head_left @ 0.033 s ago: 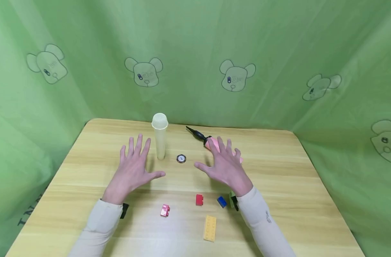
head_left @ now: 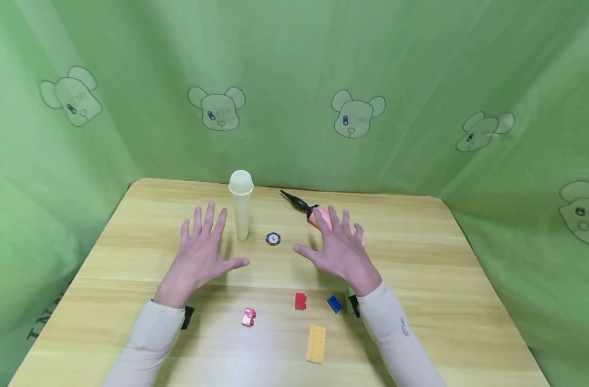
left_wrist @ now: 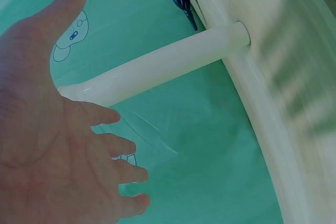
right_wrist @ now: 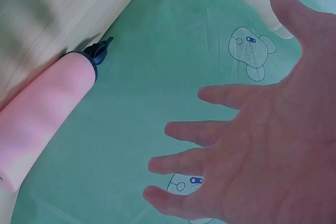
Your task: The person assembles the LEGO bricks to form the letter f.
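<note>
Both hands are held over the table with fingers spread and nothing in them. My left hand (head_left: 198, 255) is just left of a cream toy microphone (head_left: 242, 207) that stands upright, mesh head on top. In the left wrist view the palm (left_wrist: 58, 161) faces the microphone's shaft (left_wrist: 168, 66). My right hand (head_left: 340, 250) partly covers a pink hand pump with a black nozzle (head_left: 299, 203) lying on the table. The pump's pink barrel (right_wrist: 52, 100) shows whole-width beside the fingers in the right wrist view. Between the hands lies a small round black-and-white chip (head_left: 273, 238).
Toy bricks lie nearer the front of the wooden table (head_left: 420, 322): pinkish-red (head_left: 248, 317), red (head_left: 300, 301), blue (head_left: 334, 304) and a long yellow one (head_left: 316, 344). A green brick (head_left: 349, 300) is partly hidden by the right wrist. Green curtains (head_left: 294, 64) enclose the back and sides.
</note>
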Tool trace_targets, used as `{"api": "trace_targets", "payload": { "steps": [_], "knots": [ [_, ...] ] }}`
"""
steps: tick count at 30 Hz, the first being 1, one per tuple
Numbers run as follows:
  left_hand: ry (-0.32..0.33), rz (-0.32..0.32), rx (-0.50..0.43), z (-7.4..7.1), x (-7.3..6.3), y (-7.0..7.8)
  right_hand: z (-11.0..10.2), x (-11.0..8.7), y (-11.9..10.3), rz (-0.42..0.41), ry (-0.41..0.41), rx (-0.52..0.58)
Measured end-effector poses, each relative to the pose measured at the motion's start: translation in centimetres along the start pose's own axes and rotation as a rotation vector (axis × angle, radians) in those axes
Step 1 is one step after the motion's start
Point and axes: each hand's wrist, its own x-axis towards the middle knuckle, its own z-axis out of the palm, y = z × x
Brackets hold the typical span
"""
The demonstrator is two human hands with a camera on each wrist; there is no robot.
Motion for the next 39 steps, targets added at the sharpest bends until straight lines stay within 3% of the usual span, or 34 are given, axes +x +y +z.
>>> {"api": "trace_targets", "payload": {
  "steps": [7, 14, 18, 21, 24, 28, 39],
  "knots": [
    [0.0, 0.004, -0.003, 0.0, -0.5, 0.4, -0.1, -0.7, 0.2, -0.011, 0.009, 0.0],
    [-0.086, -0.016, -0.096, -0.2, -2.0, 0.7, -0.1, -0.9, 0.6, -0.034, 0.011, -0.009],
    [-0.235, 0.019, -0.255, 0.7, -4.0, 1.4, 0.6, -1.4, 0.4, -0.122, -0.036, 0.048],
    [-0.395, 0.063, -0.366, 2.0, -5.1, 2.2, 1.5, -2.4, -0.1, -0.184, -0.172, 0.111],
    [-0.479, 0.097, -0.388, 3.1, -5.7, 2.7, 2.4, -3.2, -0.6, -0.228, -0.289, 0.136],
    [-0.472, 0.105, -0.366, 3.7, -6.0, 3.0, 3.1, -3.7, -0.8, -0.259, -0.288, 0.128],
    [-0.428, 0.137, -0.297, 4.3, -6.3, 4.1, 4.2, -4.6, -0.5, -0.235, -0.318, 0.116]
  ]
}}
